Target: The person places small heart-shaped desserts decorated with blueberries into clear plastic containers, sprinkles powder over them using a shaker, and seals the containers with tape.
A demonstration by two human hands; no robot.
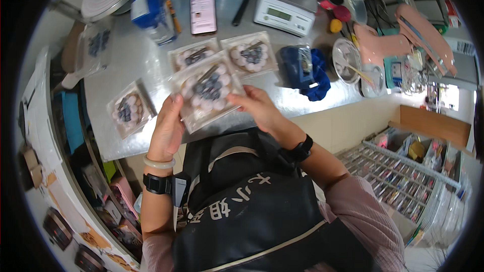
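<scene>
Between my two hands is a clear square box (189,115) holding a blueberry-topped pastry with a ring of pale cream dollops and a dark stick across it. My left hand (169,127) grips its left edge, thumb on the near left side. At the right edge, my right hand (262,112) is closed with the thumb over the front. The box is tilted and held above the table's near edge. Similar boxed pastries lie on the table: one box (189,53) behind, partly covered, another box (249,54) to its right, and a third box (130,110) at the left.
Along the back of the steel table (103,138) are a phone (203,14), a white scale (285,5) and a blue carton (146,2). A clear tub of blueberries (96,45) stands left. Rightward are a blue cloth (318,83), a bowl (347,59) and a pink stand mixer (383,43).
</scene>
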